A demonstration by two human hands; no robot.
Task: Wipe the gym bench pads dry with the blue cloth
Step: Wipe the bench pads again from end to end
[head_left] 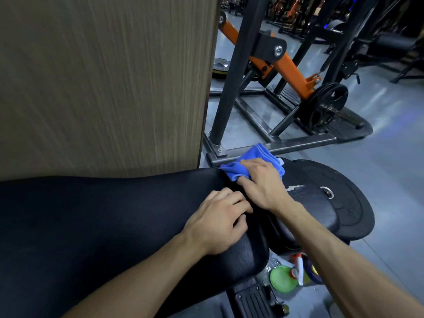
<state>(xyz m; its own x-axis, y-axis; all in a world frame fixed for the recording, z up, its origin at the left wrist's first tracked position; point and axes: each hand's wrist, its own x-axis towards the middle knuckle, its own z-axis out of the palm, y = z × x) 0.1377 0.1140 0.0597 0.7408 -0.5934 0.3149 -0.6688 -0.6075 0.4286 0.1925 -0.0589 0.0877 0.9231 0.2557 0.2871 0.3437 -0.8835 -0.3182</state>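
Blue cloth (252, 165) lies bunched under our right hand (263, 182), clutched at the black bench pad's (103, 214) far right corner, while our left hand (220, 222) rests flat nearby, grey gym floor (378, 152) beyond.

Wood panel (103, 83) walls the pad's (91, 214) far side.

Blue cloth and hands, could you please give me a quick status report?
Right hand pressing blue cloth at the far corner of the long bench pad. Left hand flat on the pad, empty. Nothing in the way.
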